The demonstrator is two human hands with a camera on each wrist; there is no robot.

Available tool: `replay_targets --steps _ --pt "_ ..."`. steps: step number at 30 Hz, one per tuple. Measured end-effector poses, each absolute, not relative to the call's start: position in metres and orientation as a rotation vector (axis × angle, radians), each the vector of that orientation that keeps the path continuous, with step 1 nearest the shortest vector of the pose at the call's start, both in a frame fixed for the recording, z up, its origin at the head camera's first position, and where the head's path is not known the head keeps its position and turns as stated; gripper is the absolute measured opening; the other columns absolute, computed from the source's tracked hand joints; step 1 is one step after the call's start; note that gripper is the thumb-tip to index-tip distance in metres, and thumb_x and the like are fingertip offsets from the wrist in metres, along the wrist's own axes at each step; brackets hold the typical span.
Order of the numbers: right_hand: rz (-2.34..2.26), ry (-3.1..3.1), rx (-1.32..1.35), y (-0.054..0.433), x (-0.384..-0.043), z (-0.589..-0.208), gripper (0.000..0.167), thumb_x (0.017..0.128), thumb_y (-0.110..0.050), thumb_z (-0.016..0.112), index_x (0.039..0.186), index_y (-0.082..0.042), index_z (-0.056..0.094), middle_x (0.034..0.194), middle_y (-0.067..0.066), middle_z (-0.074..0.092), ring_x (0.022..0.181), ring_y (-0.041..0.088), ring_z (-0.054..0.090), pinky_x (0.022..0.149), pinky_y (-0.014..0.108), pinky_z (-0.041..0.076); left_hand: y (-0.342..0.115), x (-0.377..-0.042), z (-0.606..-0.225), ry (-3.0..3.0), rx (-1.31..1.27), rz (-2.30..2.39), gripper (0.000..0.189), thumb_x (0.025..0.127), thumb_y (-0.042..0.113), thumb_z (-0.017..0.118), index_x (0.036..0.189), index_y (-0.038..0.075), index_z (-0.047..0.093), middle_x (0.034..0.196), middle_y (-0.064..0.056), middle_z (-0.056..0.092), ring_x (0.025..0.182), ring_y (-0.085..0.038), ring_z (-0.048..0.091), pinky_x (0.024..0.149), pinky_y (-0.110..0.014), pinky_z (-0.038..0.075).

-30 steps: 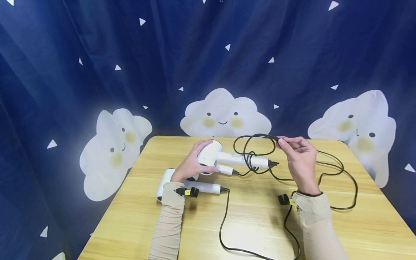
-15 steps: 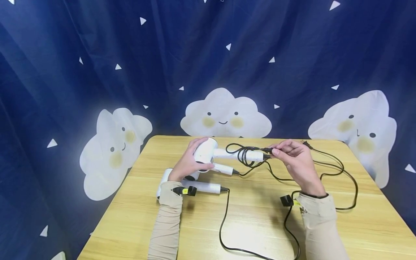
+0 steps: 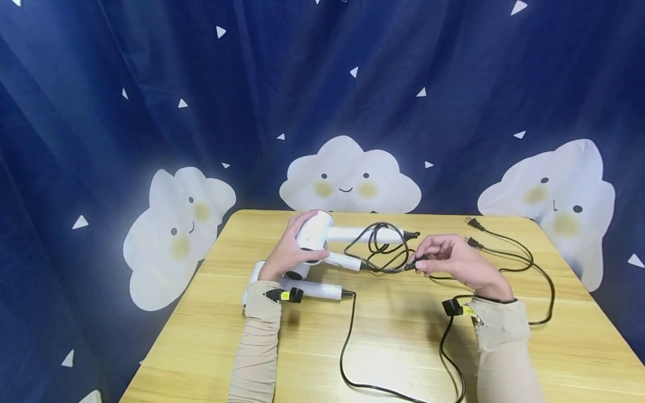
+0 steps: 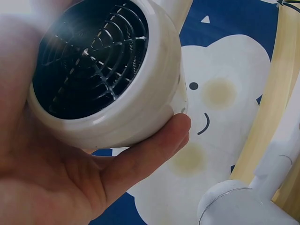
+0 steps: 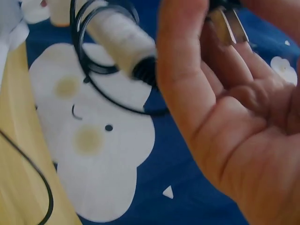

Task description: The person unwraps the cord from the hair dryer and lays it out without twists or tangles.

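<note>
My left hand [image 3: 286,254] grips the round white body of a hair dryer [image 3: 313,230], held above the table with its handle pointing right. In the left wrist view its dark grille [image 4: 89,56] faces the camera. Loops of black cord [image 3: 375,228] hang about the handle. At the right, my right hand [image 3: 458,262] pinches the plug [image 3: 411,266] at the cord's end between thumb and fingers; its metal prongs [image 5: 229,27] show in the right wrist view. Below the held dryer is a second dryer's handle [image 3: 342,261], its body partly hidden.
A third white hair dryer [image 3: 314,289] lies nearer on the wooden table [image 3: 302,358], partly behind the left wrist. Its black cord [image 3: 347,347] runs to the front edge. Two plugs [image 3: 473,224] with cords lie at the back right. A blue curtain [image 3: 322,84] hangs behind.
My right hand has moved left and down with the plug, drawing the cord loops closer around the handle. The left hand has shifted slightly left and up with the dryer.
</note>
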State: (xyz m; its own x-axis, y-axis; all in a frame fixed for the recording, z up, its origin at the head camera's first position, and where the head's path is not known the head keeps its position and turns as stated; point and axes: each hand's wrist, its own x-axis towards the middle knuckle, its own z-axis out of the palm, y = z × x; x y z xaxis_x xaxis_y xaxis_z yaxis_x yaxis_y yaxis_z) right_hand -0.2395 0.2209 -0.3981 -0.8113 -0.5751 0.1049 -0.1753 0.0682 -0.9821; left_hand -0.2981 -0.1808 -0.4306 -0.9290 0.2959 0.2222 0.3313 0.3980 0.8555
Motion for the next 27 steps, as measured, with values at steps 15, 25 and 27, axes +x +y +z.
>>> replay_targets --steps 15,25,27 --pt "-1.584 2.159 -0.614 0.222 -0.252 -0.416 0.024 0.097 -0.01 0.07 0.108 0.009 0.066 0.1 0.004 0.077 0.085 0.017 0.073 0.083 0.037 0.063 -0.184 -0.297 -0.428 -2.592 -0.569 -1.603 0.097 0.071 0.034 0.095 0.152 0.045 0.043 0.16 0.007 0.035 0.135 -0.031 0.045 0.103 -0.054 0.046" --pt "-1.544 2.255 -0.478 0.218 -0.252 -0.417 0.024 0.098 -0.005 0.064 0.115 0.013 0.062 0.11 0.021 0.072 0.089 0.015 0.074 0.085 0.033 0.062 -0.183 -0.296 -0.427 -2.583 -0.591 -1.604 0.097 0.071 0.033 0.095 0.152 0.042 0.043 0.16 0.006 0.035 0.135 -0.029 0.045 0.103 -0.052 0.045" --pt "-1.53 2.282 -0.438 0.217 -0.252 -0.416 0.028 0.097 -0.003 0.065 0.119 0.013 0.062 0.112 0.024 0.071 0.09 0.014 0.074 0.086 0.034 0.062 -0.183 -0.296 -0.427 -2.584 -0.593 -1.603 0.097 0.071 0.033 0.095 0.152 0.042 0.043 0.16 0.006 0.036 0.134 -0.029 0.045 0.103 -0.051 0.045"
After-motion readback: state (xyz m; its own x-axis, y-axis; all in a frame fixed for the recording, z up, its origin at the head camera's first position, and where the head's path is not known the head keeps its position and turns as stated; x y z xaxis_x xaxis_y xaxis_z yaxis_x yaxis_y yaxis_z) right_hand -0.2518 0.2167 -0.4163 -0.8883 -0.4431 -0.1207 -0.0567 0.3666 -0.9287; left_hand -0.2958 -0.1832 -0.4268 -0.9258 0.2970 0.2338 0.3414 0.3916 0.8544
